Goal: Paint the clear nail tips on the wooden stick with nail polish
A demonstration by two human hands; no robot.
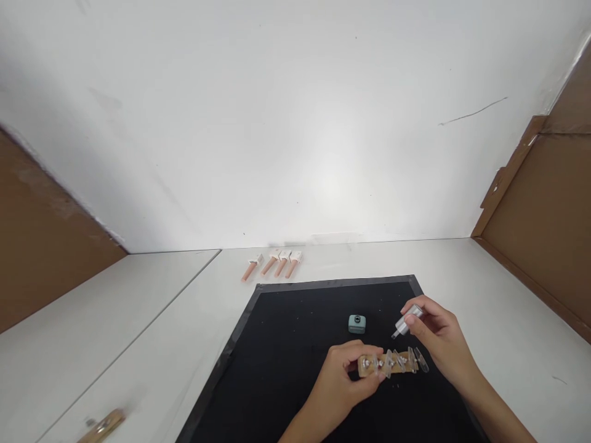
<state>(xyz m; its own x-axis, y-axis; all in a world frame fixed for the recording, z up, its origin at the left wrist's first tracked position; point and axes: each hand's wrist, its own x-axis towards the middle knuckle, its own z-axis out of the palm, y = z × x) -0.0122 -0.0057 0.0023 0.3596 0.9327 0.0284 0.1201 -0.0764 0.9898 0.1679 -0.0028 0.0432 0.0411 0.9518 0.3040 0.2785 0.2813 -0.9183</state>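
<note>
Head view shows my left fingers (362,351) gripping the wooden nail-tip stand (394,363), its long axis left to right over the black mat (286,344), my right fingers (421,330) pinching the silver-handled brush (408,320), which slants toward it from the far side.

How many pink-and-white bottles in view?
4, all beyond the black mat: leftmost bottle slightly apart, then second bottle, third bottle and rightmost bottle close together. None looks hidden.
</note>
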